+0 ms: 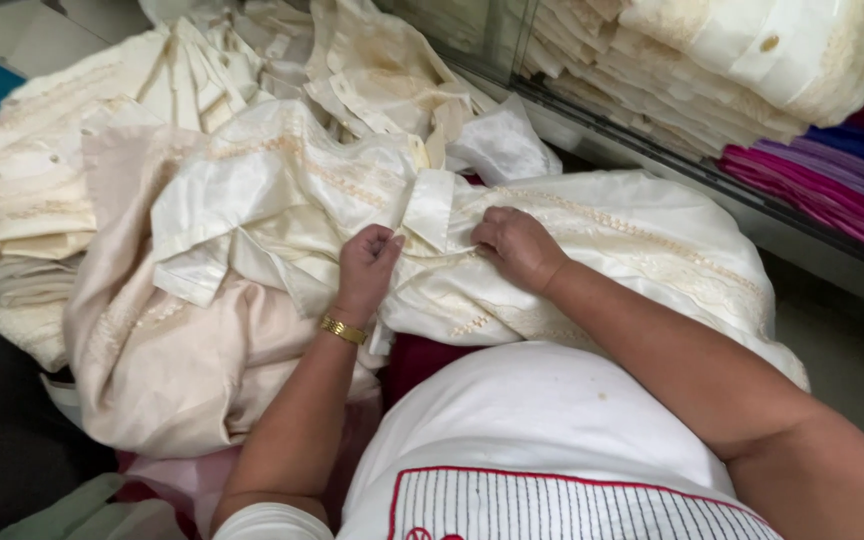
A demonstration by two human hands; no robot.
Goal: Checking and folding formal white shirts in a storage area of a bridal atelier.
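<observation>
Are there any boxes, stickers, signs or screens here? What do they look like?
No boxes, stickers, signs or screens show.
Shirt print: bottom middle, on the person's white top; a red-outlined panel of thin dark stripes.
Everything else is cloth: the cream garment under both hands, cream stacks top right, pink and purple folds right.

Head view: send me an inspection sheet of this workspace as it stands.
Surface: hidden under heaped cream garments.
Job's things: cream embroidered shirt, spread out, placket at the middle.
Clutter: folded cream shirts at left; loose ones behind.
Hands: left hand pinches the shirt's fabric; right hand presses on it, fingers curled; gold bracelet on left wrist.
Cables: nothing seen.
Surroundings: shelf with stacked cream shirts and magenta and purple cloth at right.
</observation>
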